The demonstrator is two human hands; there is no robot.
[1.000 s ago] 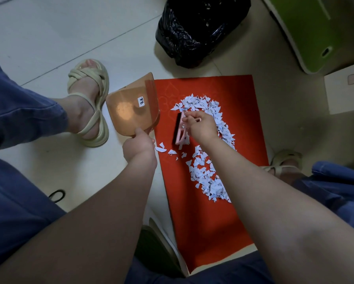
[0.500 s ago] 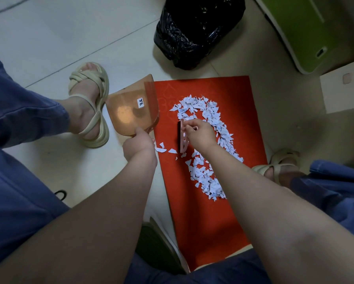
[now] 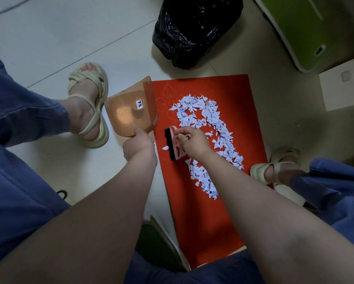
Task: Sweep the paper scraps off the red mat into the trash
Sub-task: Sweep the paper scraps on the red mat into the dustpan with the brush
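Gripping brush (image 3: pixel 175 144) in curled right hand (image 3: pixel 192 143) at 9 o'clock of paper scraps (image 3: pixel 204 128) on red mat (image 3: pixel 202 222) (likely to rake strays panward); clasping dustpan (image 3: pixel 129 115) in left hand (image 3: pixel 138 144), mouth at mat's 9 o'clock edge; trash bag (image 3: pixel 192 27) at 12.

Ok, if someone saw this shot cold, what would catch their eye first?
The bright red mat, strewn with a curved drift of white paper scraps. Near its left edge the right hand grips a pink brush beside the orange dustpan held by the left hand. A black trash bag sits just beyond the mat's far end.
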